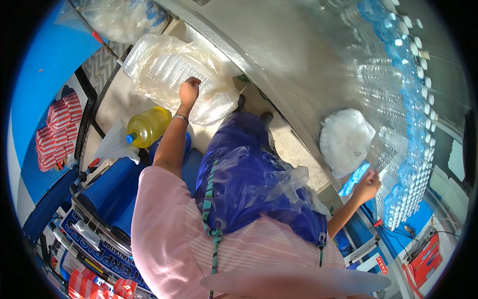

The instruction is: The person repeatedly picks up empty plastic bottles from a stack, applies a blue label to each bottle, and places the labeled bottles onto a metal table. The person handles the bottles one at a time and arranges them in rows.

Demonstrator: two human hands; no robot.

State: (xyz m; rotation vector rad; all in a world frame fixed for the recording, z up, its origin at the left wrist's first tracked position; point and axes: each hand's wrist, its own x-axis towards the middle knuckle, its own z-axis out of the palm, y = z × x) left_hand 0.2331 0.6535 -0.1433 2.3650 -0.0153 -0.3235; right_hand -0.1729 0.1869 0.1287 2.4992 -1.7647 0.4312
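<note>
My left hand (189, 92) is closed at a large clear plastic bag (219, 102), its fingers seemingly pinching the film. Ribbed clear plastic pieces show through the bag. My right hand (367, 186) is over at the metal table (298, 60), its fingers curled; whatever they hold, if anything, is hidden. Beside it lies a shiny blue packet (354, 178). Just beyond that sits a white bundle in thin plastic (346, 142). Several clear bottles with white caps (406, 107) stand in rows close to this hand.
A yellow water jug with a blue cap (149, 127) and blue drums (117, 194) stand at my left. Red-and-white striped bags (59, 130) lie beyond them. Another stuffed plastic bag (119, 20) is at the far left. My blue plastic apron (239, 174) hangs by the table edge.
</note>
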